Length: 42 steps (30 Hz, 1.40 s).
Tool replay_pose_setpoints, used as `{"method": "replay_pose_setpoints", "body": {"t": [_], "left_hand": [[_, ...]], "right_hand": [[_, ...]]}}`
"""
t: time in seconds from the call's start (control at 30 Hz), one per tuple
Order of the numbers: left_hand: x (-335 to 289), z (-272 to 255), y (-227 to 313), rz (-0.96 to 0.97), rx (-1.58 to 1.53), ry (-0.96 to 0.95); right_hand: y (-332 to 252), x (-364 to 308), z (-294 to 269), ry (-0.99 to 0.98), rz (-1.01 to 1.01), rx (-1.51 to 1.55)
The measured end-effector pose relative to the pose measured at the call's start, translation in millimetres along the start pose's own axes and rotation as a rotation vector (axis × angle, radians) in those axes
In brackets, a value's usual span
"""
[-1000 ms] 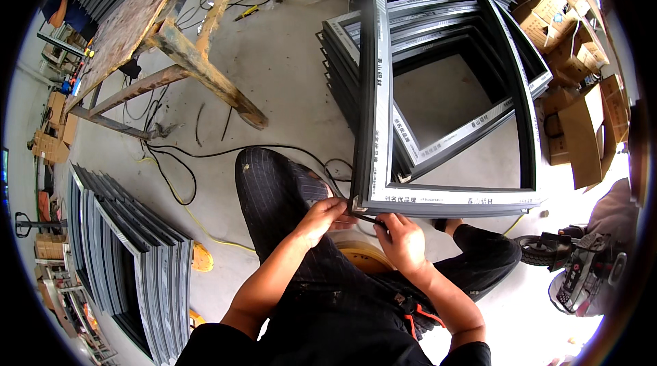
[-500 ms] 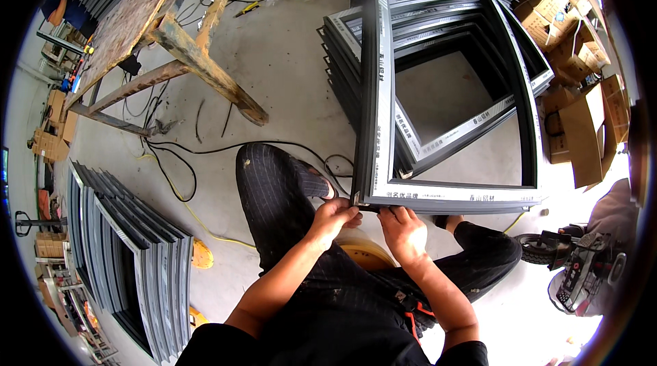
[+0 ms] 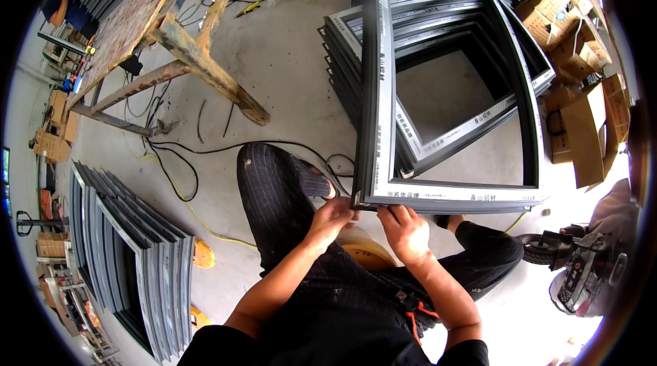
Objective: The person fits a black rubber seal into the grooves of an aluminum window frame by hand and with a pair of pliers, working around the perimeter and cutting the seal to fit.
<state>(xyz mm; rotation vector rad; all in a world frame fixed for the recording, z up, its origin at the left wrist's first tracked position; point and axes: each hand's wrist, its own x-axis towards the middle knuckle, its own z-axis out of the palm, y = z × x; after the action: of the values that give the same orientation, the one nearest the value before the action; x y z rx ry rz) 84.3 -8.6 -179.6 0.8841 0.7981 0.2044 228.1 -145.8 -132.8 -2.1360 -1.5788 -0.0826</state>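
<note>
A dark grey window frame (image 3: 445, 194) with white printed film on its faces lies on top of a stack of similar frames, its near edge reaching toward my lap. At its near left corner my left hand (image 3: 330, 223) is closed, the fingertips tucked under the corner. What they pinch, if anything, is hidden. Just right of that corner, my right hand (image 3: 406, 234) grips the underside of the near edge with bent fingers, the thumb side against the profile. Below and between the hands shows a round yellow object (image 3: 369, 255), partly covered by my arms and legs.
The stacked frames (image 3: 342, 58) stand ahead; another frame stack (image 3: 164, 291) leans at lower left. A worn wooden table (image 3: 198, 58) stands at far left. Black cables (image 3: 267, 142) cross the floor. Cardboard boxes (image 3: 585, 133) and a wheeled machine (image 3: 582, 263) are on the right.
My left fingertips have shifted slightly inward under the frame's corner. The right hand keeps nearly the same place, and the frame stays still.
</note>
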Motion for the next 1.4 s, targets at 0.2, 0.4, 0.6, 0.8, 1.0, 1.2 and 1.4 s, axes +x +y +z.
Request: {"method": "replay_pose_setpoints", "body": {"t": [0.2,0.4,0.6,0.8,1.0,1.2,1.4], "left_hand": [[15.7,15.9,37.1,0.463,0.911,0.243],[29.2,26.4,48.9,0.552,1.325,0.282],[33.4,31.8,53.0,0.571,1.378,0.271],[36.7,32.6,49.2,0.600,1.369,0.290],[24.4,15.4,42.6,0.445,1.268,0.155],[10.9,2.2,21.5,-0.112,0.320,-0.053],[10.1,4.2,-1.0,-0.029,0.310,0.068]], "right_hand": [[11.8,-10.7,14.8,0.036,-0.068,-0.047],[15.0,-16.1,21.8,0.062,-0.095,-0.056],[19.1,-15.5,22.2,0.006,-0.069,0.004],[20.5,-11.7,21.1,0.010,-0.094,0.008],[17.7,-10.1,16.6,-0.018,-0.086,-0.023],[13.4,-7.8,13.6,-0.077,-0.037,-0.033],[6.8,-6.5,13.9,-0.097,-0.030,-0.107]]}}
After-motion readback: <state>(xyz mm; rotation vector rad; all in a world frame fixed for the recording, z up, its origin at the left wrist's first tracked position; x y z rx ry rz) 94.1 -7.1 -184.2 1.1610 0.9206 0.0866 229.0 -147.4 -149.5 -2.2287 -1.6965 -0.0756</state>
